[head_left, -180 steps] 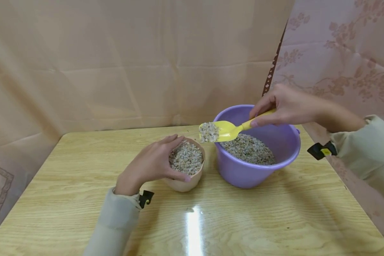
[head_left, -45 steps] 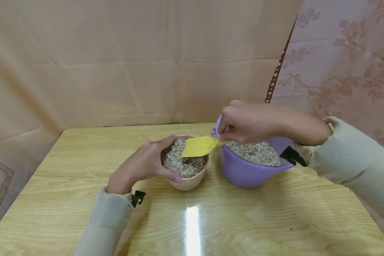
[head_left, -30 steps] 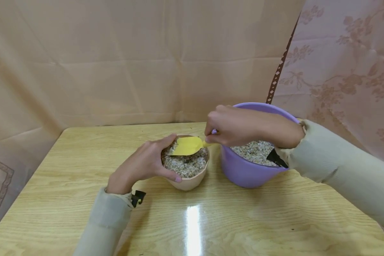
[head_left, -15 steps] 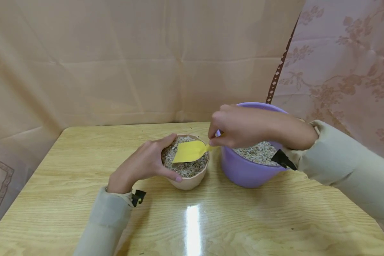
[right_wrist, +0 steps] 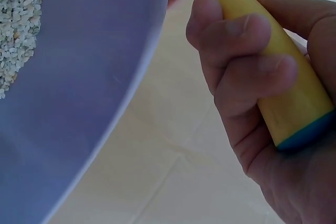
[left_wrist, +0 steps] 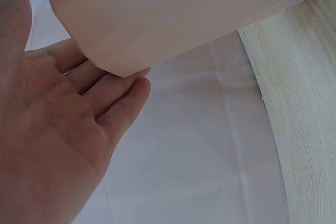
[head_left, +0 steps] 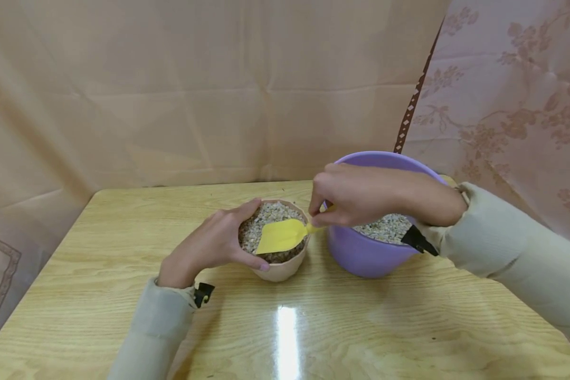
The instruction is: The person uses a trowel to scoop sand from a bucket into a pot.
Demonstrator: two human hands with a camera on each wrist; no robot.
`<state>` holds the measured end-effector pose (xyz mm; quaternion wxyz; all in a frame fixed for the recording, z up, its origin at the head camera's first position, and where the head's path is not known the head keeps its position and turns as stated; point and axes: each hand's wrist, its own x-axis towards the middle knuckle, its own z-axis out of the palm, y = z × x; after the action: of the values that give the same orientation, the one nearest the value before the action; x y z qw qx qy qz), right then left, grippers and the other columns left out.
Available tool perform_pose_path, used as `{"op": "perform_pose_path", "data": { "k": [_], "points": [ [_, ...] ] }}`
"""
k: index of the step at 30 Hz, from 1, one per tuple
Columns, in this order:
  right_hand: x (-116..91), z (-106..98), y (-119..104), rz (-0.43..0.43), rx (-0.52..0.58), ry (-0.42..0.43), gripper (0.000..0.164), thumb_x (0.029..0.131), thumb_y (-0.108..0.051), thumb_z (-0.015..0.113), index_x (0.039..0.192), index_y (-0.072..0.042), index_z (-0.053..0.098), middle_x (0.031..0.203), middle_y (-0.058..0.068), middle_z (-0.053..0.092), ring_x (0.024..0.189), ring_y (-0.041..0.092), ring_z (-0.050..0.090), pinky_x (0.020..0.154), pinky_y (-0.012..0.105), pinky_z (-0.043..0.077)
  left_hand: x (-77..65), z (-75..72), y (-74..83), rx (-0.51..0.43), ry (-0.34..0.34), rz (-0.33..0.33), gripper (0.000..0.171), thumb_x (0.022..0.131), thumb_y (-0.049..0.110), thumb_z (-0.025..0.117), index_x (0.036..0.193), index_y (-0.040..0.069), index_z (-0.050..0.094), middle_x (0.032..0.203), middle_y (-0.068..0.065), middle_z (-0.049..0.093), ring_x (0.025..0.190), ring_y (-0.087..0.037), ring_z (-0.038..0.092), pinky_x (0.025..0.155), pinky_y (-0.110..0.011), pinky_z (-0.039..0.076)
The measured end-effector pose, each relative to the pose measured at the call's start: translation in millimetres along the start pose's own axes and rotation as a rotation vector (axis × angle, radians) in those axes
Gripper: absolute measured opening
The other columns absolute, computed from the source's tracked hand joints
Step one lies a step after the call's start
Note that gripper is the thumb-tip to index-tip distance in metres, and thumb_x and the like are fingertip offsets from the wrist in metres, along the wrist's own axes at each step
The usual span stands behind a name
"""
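Note:
My right hand (head_left: 349, 192) grips a yellow toy shovel (head_left: 281, 236) by its handle, fingers wrapped round it in the right wrist view. The shovel's blade is turned back-up over the gravel (head_left: 273, 212) in a beige faceted flowerpot (head_left: 280, 273). My left hand (head_left: 214, 240) holds the pot from the left, thumb at the near rim and fingers round the far side. In the left wrist view the pot wall (left_wrist: 157, 19) rests against my fingers (left_wrist: 126, 103). To the right stands a purple bucket (head_left: 366, 258) holding more gravel (head_left: 385, 228), partly hidden under my right forearm.
Both containers stand on a pale wooden table (head_left: 361, 327), near its back edge. A beige curtain (head_left: 195, 95) hangs behind the table, and a pink floral cloth (head_left: 518, 105) covers the right side.
Gravel on the shovel earlier is off it now. My right hand moved left from over the bucket, and the blade swept over the pot, lately towards its near rim. My left hand kept hold.

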<state>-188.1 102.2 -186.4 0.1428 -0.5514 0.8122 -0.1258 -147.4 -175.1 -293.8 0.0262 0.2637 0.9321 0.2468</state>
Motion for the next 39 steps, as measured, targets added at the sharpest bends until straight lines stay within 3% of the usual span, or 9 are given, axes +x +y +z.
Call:
{"op": "perform_pose_path", "data": {
  "k": [5, 12, 18, 23, 27, 34, 39],
  "points": [
    [-4.5, -3.3, -0.2, 0.012, -0.026, 0.047, 0.024, 0.092, -0.009, 0.068, 0.07, -0.017, 0.074, 0.065, -0.011, 0.063, 0.055, 0.001, 0.049, 0.054, 0.025, 0.045, 0.8, -0.8, 1.3, 0.005, 0.0, 0.002, 0.126, 0.057, 0.062, 0.089, 0.155, 0.006, 0.034, 0.146, -0.014, 0.051, 0.123, -0.02, 0.056, 0.1, -0.04, 0.048],
    [-13.5, -9.6, -3.0, 0.073, -0.077, 0.084, 0.043, 0.093, -0.007, 0.065, 0.054, -0.018, 0.049, 0.055, -0.009, 0.039, 0.051, 0.002, 0.032, 0.049, 0.023, 0.031, 1.0, -1.2, 0.1, 0.006, 0.018, 0.027, 0.124, 0.055, 0.06, 0.091, 0.153, 0.005, 0.037, 0.143, -0.016, 0.054, 0.117, -0.021, 0.06, 0.095, -0.04, 0.051],
    [-14.8, -7.9, -8.9, 0.117, -0.119, 0.065, 0.037, 0.091, -0.009, 0.069, 0.055, -0.018, 0.061, 0.062, -0.008, 0.054, 0.056, 0.007, 0.041, 0.056, 0.026, 0.04, -1.2, -0.8, -2.6, 0.01, 0.021, 0.024, 0.127, 0.056, 0.065, 0.088, 0.155, 0.006, 0.034, 0.148, -0.017, 0.048, 0.122, -0.022, 0.057, 0.098, -0.042, 0.049],
    [-17.2, -6.7, -9.3, 0.094, -0.134, 0.065, 0.04, 0.089, -0.006, 0.07, 0.053, -0.02, 0.058, 0.063, -0.009, 0.053, 0.063, 0.008, 0.042, 0.062, 0.028, 0.042, -1.2, 0.3, -4.4, 0.015, 0.015, 0.011, 0.128, 0.056, 0.066, 0.088, 0.156, 0.007, 0.033, 0.15, -0.015, 0.046, 0.124, -0.022, 0.056, 0.1, -0.041, 0.048],
    [-14.6, -4.3, -6.8, 0.063, -0.129, 0.1, 0.037, 0.09, -0.007, 0.069, 0.055, -0.019, 0.06, 0.059, -0.01, 0.05, 0.056, 0.006, 0.04, 0.057, 0.028, 0.04, -0.3, 0.6, -5.7, 0.013, 0.017, 0.014, 0.128, 0.056, 0.064, 0.089, 0.156, 0.008, 0.032, 0.15, -0.016, 0.046, 0.122, -0.022, 0.057, 0.099, -0.041, 0.049],
    [0.1, 5.6, -3.9, 0.066, -0.026, 0.127, 0.024, 0.092, -0.009, 0.07, 0.069, -0.015, 0.074, 0.064, -0.008, 0.064, 0.05, 0.003, 0.043, 0.05, 0.025, 0.042, -1.5, 1.5, -8.2, 0.003, 0.013, 0.008, 0.128, 0.057, 0.064, 0.088, 0.157, 0.009, 0.03, 0.152, -0.014, 0.043, 0.131, -0.024, 0.051, 0.104, -0.042, 0.045],
    [2.7, 9.5, -2.9, 0.073, -0.031, 0.124, 0.024, 0.091, -0.01, 0.071, 0.067, -0.016, 0.072, 0.063, -0.008, 0.061, 0.05, 0.003, 0.039, 0.049, 0.024, 0.038, -1.2, 2.5, -9.9, -0.009, 0.014, 0.017, 0.128, 0.058, 0.064, 0.088, 0.157, 0.008, 0.03, 0.154, -0.014, 0.041, 0.133, -0.025, 0.048, 0.106, -0.042, 0.043]
  ]
}}
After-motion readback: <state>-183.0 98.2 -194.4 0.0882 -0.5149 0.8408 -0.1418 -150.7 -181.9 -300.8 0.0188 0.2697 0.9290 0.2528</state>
